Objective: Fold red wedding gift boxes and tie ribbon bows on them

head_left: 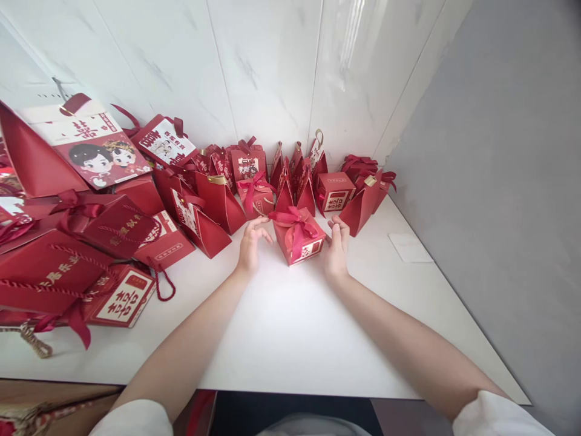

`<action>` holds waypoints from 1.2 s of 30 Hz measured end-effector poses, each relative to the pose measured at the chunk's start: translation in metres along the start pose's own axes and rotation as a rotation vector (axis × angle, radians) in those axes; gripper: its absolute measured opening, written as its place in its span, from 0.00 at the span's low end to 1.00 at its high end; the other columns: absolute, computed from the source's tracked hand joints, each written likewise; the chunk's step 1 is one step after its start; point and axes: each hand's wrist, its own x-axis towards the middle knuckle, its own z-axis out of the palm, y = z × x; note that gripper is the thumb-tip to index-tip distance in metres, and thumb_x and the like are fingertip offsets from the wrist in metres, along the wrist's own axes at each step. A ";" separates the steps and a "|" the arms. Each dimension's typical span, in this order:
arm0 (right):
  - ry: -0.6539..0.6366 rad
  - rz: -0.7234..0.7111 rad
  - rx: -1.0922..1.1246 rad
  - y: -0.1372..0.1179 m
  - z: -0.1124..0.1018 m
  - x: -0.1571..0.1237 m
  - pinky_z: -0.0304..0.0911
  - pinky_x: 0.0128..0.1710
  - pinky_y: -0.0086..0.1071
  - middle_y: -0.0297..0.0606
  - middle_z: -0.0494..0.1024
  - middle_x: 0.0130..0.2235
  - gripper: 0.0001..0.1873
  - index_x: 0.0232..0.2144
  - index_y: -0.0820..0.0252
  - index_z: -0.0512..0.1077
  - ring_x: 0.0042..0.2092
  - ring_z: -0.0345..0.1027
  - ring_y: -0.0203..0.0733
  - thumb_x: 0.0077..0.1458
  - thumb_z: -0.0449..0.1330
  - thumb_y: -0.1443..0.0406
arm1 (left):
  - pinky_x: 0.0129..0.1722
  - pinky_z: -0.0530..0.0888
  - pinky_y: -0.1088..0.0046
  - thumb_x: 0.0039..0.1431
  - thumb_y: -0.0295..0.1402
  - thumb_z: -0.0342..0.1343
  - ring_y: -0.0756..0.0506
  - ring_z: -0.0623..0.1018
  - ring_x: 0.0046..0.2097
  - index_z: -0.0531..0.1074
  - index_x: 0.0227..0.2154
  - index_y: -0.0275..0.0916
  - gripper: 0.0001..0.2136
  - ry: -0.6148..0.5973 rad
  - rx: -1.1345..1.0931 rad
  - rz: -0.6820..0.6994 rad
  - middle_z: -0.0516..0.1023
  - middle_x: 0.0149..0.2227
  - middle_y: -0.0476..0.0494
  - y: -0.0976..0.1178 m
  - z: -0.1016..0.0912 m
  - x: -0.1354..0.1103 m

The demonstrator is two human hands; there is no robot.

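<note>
A red gift box (297, 236) with a crimson ribbon bow on top and a cream label on its front stands on the white table between my hands. My left hand (253, 247) is just left of the box, with its fingers parted and nothing in them. On the other side, my right hand (336, 249) is close to the box's right face, fingers loosely bent and apart, holding nothing. Whether its fingertips touch the box I cannot tell. Directly behind is a smaller ribboned red box (256, 195).
Triangular red boxes (290, 188) and a square red box (336, 192) line the back by the tiled wall (272, 66). Larger red boxes (49, 266) with rope handles are piled at the left. A white card (411, 247) lies near the grey wall (499, 200) on the right.
</note>
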 end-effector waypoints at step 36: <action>-0.206 0.278 0.112 0.003 -0.019 0.000 0.65 0.28 0.29 0.34 0.75 0.39 0.28 0.46 0.56 0.61 0.29 0.73 0.35 0.54 0.57 0.43 | 0.50 0.75 0.61 0.29 0.47 0.71 0.35 0.81 0.46 0.66 0.60 0.42 0.49 -0.703 0.673 -0.240 0.78 0.48 0.40 0.170 -0.077 0.045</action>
